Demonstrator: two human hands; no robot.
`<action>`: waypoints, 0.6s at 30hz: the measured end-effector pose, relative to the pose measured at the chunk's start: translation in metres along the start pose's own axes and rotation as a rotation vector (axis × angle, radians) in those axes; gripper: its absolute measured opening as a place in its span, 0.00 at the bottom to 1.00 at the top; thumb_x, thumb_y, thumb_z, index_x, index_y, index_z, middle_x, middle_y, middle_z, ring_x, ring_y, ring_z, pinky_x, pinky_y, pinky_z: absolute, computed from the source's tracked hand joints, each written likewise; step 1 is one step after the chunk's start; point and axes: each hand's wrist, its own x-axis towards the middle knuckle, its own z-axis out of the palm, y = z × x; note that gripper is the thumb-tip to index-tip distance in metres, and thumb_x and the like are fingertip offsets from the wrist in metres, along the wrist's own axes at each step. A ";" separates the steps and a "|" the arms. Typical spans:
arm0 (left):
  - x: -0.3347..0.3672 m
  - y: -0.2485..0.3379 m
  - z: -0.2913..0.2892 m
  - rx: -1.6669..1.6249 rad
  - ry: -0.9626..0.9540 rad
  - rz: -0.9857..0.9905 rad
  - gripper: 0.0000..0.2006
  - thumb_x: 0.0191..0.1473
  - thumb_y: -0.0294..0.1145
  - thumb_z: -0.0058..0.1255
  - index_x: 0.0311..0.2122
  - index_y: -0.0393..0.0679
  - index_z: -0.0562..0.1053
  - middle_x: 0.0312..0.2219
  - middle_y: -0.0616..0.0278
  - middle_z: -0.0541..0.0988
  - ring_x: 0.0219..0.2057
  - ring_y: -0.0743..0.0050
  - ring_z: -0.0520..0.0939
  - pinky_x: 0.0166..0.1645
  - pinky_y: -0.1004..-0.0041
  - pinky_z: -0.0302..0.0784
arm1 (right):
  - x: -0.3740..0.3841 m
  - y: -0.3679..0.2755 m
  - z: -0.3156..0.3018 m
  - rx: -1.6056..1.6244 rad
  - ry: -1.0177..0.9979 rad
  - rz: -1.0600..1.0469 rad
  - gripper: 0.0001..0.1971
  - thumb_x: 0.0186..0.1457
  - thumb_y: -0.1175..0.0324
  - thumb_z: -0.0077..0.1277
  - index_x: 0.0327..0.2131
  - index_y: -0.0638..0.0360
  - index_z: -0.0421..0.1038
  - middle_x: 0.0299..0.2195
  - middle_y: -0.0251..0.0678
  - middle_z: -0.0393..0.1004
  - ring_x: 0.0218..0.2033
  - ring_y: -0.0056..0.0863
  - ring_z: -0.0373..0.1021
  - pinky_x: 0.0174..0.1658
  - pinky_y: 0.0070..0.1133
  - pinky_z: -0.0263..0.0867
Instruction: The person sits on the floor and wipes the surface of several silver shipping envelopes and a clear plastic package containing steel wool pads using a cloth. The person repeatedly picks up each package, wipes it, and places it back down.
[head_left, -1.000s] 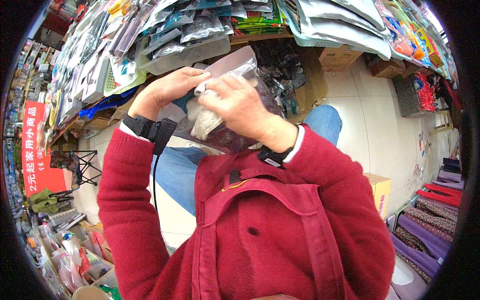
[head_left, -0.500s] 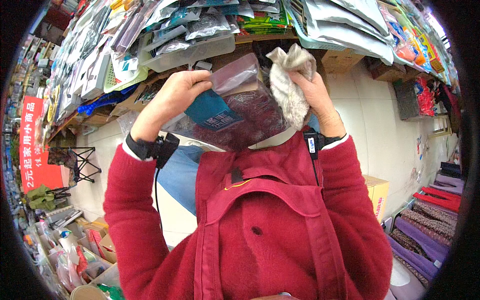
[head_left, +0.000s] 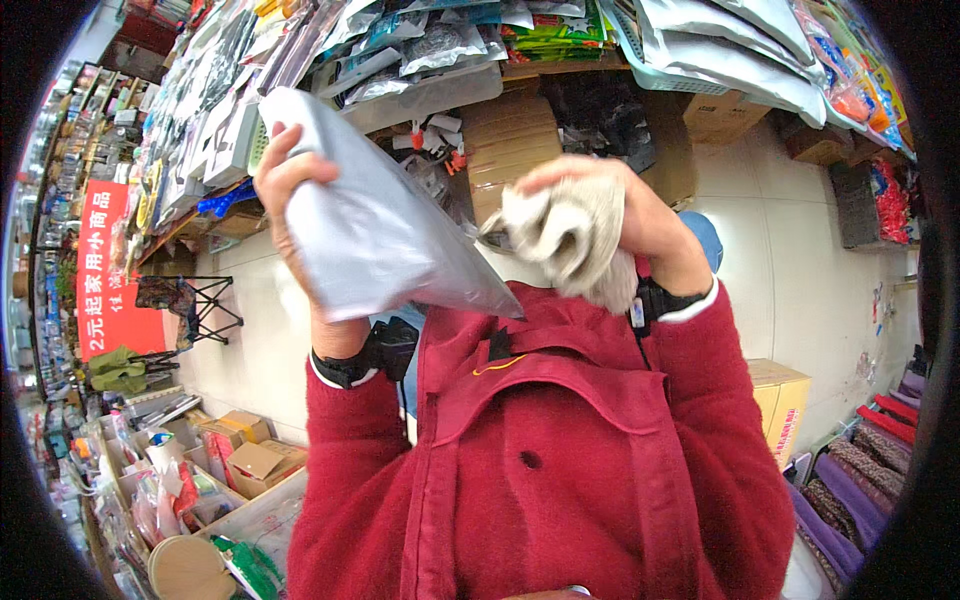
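Note:
A flat plastic package (head_left: 375, 225) is tilted up in front of my chest, its plain silver-grey side showing. My left hand (head_left: 285, 190) grips its left edge, fingers curled over the top. Beside it my right hand (head_left: 640, 205) is closed around a crumpled, dirty off-white cloth (head_left: 565, 235). The cloth hangs down close to the package's right side; whether the two touch I cannot tell. Motion blurs both a little.
A display counter with packaged goods in a clear plastic bin (head_left: 430, 108) runs along the far side. Under it stands a cardboard box (head_left: 512, 140). A folding stool (head_left: 205, 310) is at left, open cartons (head_left: 262, 462) at lower left, a yellow box (head_left: 780, 400) at right.
The package has turned from its clear, dark-filled face with a blue label to its silver-grey side, moving left. The right hand has brought the cloth lower and nearer my chest.

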 end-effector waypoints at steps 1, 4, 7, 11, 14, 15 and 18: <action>0.001 -0.001 -0.002 -0.084 0.033 0.037 0.19 0.43 0.40 0.62 0.39 0.51 0.67 0.53 0.53 0.67 0.60 0.56 0.63 0.62 0.59 0.55 | -0.002 0.019 -0.002 0.219 0.127 0.100 0.20 0.48 0.78 0.53 0.48 0.61 0.71 0.43 0.36 0.76 0.43 0.24 0.72 0.49 0.24 0.67; -0.005 0.006 -0.007 -0.457 0.148 -0.134 0.29 0.44 0.53 0.62 0.45 0.51 0.62 0.57 0.51 0.62 0.59 0.57 0.63 0.60 0.59 0.61 | -0.001 0.093 -0.002 0.432 0.388 0.461 0.18 0.56 0.61 0.54 0.47 0.61 0.71 0.41 0.34 0.76 0.39 0.23 0.73 0.43 0.23 0.70; -0.006 0.025 -0.009 -0.620 0.217 -0.118 0.30 0.47 0.55 0.59 0.49 0.49 0.62 0.58 0.51 0.59 0.59 0.53 0.62 0.60 0.55 0.64 | 0.003 0.164 0.024 0.607 0.420 0.723 0.22 0.57 0.50 0.52 0.44 0.59 0.73 0.34 0.33 0.78 0.35 0.26 0.75 0.40 0.24 0.70; 0.005 0.051 -0.017 -0.807 0.285 -0.119 0.38 0.48 0.70 0.46 0.51 0.46 0.63 0.57 0.51 0.62 0.61 0.51 0.61 0.63 0.49 0.60 | 0.000 0.198 0.069 0.678 0.094 0.797 0.34 0.57 0.40 0.45 0.54 0.60 0.65 0.48 0.40 0.73 0.47 0.30 0.71 0.49 0.25 0.67; 0.007 0.058 -0.023 -0.949 0.392 -0.081 0.44 0.47 0.78 0.31 0.52 0.45 0.64 0.56 0.55 0.64 0.62 0.56 0.60 0.64 0.47 0.56 | 0.001 0.187 0.088 0.907 -0.041 0.746 0.38 0.56 0.38 0.45 0.58 0.60 0.61 0.54 0.42 0.68 0.54 0.30 0.66 0.55 0.25 0.63; 0.007 0.059 -0.029 -1.068 0.317 -0.020 0.43 0.48 0.78 0.31 0.52 0.46 0.64 0.56 0.57 0.64 0.62 0.57 0.60 0.64 0.47 0.56 | 0.002 0.180 0.090 0.958 -0.056 0.747 0.36 0.58 0.39 0.43 0.57 0.61 0.61 0.53 0.43 0.69 0.53 0.30 0.67 0.54 0.25 0.64; -0.004 0.048 -0.043 -1.088 0.276 0.005 0.38 0.53 0.72 0.34 0.55 0.47 0.62 0.60 0.61 0.62 0.63 0.59 0.59 0.66 0.48 0.53 | 0.003 0.154 0.080 1.075 -0.025 0.771 0.31 0.57 0.45 0.48 0.53 0.63 0.65 0.48 0.43 0.73 0.46 0.30 0.72 0.50 0.23 0.69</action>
